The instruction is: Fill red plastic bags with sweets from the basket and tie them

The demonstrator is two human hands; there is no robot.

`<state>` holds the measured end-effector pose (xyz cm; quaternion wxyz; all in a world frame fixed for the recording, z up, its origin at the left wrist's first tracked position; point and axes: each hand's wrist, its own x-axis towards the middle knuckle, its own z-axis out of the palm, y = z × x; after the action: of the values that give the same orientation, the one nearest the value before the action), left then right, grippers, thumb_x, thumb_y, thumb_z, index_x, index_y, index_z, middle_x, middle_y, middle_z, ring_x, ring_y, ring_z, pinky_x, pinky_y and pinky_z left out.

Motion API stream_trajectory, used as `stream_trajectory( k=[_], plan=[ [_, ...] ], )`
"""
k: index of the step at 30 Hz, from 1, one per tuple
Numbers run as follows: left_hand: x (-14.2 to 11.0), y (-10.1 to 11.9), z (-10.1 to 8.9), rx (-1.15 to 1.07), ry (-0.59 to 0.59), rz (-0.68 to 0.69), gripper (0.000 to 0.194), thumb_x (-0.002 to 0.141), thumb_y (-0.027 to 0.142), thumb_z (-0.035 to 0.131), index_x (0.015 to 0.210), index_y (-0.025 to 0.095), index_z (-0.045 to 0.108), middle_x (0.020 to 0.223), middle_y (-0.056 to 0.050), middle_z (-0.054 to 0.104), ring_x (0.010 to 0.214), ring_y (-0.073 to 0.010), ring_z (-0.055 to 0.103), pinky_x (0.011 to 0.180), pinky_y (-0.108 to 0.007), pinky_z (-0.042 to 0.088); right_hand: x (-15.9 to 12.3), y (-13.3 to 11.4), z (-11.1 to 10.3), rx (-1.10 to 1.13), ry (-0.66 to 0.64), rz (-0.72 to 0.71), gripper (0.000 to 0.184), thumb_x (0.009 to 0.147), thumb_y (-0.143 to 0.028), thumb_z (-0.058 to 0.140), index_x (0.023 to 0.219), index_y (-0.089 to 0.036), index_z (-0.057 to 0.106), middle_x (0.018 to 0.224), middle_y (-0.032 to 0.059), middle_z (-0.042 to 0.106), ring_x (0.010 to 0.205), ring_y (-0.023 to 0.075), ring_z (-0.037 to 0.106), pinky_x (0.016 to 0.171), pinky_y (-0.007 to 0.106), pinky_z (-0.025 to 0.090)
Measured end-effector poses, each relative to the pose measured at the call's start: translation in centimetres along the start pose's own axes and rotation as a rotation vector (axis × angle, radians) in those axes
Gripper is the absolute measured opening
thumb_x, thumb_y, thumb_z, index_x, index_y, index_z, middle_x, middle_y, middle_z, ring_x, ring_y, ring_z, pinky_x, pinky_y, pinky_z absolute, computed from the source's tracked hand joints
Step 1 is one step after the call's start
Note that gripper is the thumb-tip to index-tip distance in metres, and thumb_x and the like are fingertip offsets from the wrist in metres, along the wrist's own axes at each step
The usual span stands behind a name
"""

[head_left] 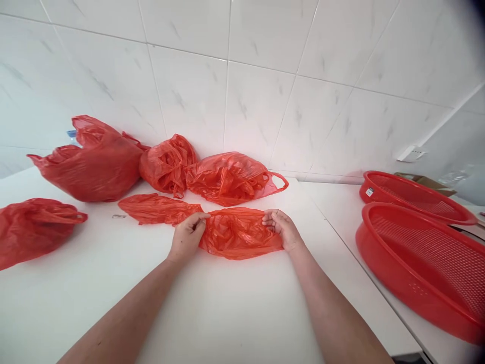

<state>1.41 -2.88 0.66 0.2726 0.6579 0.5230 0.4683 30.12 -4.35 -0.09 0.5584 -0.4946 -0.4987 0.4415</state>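
Note:
Between my two hands a thin red plastic bag (238, 235) lies crumpled on the white table (227, 308). My left hand (188, 235) pinches its left upper edge between thumb and finger. At the opposite end, my right hand (282, 228) has its fingers curled on the bag's right upper edge. A flattened red plastic strip with a handle-like run (161, 210) lies just left of the bag, close to my left hand. Behind the held bag rests a bunched red bag (229, 179) with a loop handle.
More red bags stand along the tiled wall: a large full one (102, 167) and a round bundle (168, 164). Another bag (36, 230) lies at the left edge. On the right are two red perforated baskets (413, 283), with a cardboard box (428, 182) behind them.

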Motion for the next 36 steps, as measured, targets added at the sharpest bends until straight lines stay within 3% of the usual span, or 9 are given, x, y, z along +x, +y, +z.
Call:
stream_trajectory(
  k=[2, 6, 10, 15, 19, 29, 36],
  plan=[
    [0.0, -0.3, 0.1, -0.007, -0.001, 0.025, 0.027, 0.082, 0.030, 0.045, 0.096, 0.019, 0.066, 0.079, 0.000, 0.063, 0.072, -0.0144, 0.055, 0.066, -0.024, 0.042, -0.5, -0.5, 1.0, -0.157, 0.043, -0.063, 0.025, 0.074, -0.043, 0.061, 0.087, -0.021, 0.065, 0.088, 0.0041, 0.064, 0.084, 0.0198, 0.059, 0.078, 0.035, 0.045],
    [0.0, -0.6, 0.3, -0.028, 0.011, 0.044, 0.026, 0.082, 0.030, 0.046, 0.095, 0.019, 0.066, 0.073, 0.001, 0.061, 0.066, -0.0136, 0.053, 0.062, -0.023, 0.042, -2.0, -1.9, 3.5, -0.394, 0.039, -0.209, 0.016, 0.076, -0.034, 0.060, 0.085, -0.024, 0.067, 0.099, 0.0036, 0.062, 0.100, 0.0227, 0.052, 0.096, 0.041, 0.035],
    [-0.2, -0.5, 0.5, -0.056, 0.006, 0.041, 0.024, 0.082, 0.030, 0.047, 0.093, 0.019, 0.065, 0.074, 0.000, 0.062, 0.064, -0.0130, 0.053, 0.060, -0.023, 0.042, -3.3, -2.4, 5.6, -0.834, -0.148, -0.359, 0.032, 0.084, -0.033, 0.050, 0.113, -0.025, 0.061, 0.116, 0.0052, 0.059, 0.113, 0.0226, 0.047, 0.099, 0.040, 0.035],
    [-0.4, -0.2, 0.4, -0.065, 0.025, 0.043, 0.024, 0.083, 0.030, 0.046, 0.092, 0.020, 0.065, 0.072, 0.001, 0.062, 0.061, -0.0121, 0.051, 0.057, -0.022, 0.041, -3.7, -1.2, 6.4, -1.144, -0.435, -0.223, 0.057, 0.084, -0.045, 0.052, 0.138, -0.033, 0.038, 0.146, 0.0028, 0.032, 0.134, 0.0278, 0.024, 0.107, 0.047, 0.023],
    [-0.3, -0.3, 0.4, -0.064, 0.092, 0.049, 0.022, 0.082, 0.028, 0.046, 0.090, 0.019, 0.064, 0.064, 0.002, 0.056, 0.056, -0.0109, 0.046, 0.053, -0.021, 0.038, -3.6, -1.0, 6.4, -1.193, -0.482, -0.179, 0.057, 0.086, -0.045, 0.048, 0.140, -0.032, 0.034, 0.148, 0.0023, 0.027, 0.136, 0.0264, 0.021, 0.110, 0.046, 0.018],
    [-0.3, 0.0, 0.4, -0.059, 0.134, 0.049, 0.021, 0.081, 0.029, 0.048, 0.090, 0.020, 0.064, 0.063, 0.003, 0.054, 0.057, -0.0110, 0.046, 0.054, -0.021, 0.038, -3.7, -1.8, 6.3, -1.151, -0.473, -0.145, 0.049, 0.083, -0.043, 0.052, 0.130, -0.031, 0.049, 0.144, 0.0026, 0.034, 0.133, 0.0243, 0.026, 0.108, 0.040, 0.022],
    [-0.3, -0.1, 0.4, -0.072, 0.101, 0.042, 0.024, 0.083, 0.034, 0.048, 0.093, 0.019, 0.063, 0.068, 0.002, 0.056, 0.059, -0.0116, 0.048, 0.056, -0.022, 0.040, -3.7, -1.4, 6.1, -1.058, -0.448, -0.244, 0.040, 0.082, -0.041, 0.056, 0.121, -0.032, 0.056, 0.137, 0.0032, 0.042, 0.128, 0.0264, 0.034, 0.105, 0.045, 0.028]
  ],
)
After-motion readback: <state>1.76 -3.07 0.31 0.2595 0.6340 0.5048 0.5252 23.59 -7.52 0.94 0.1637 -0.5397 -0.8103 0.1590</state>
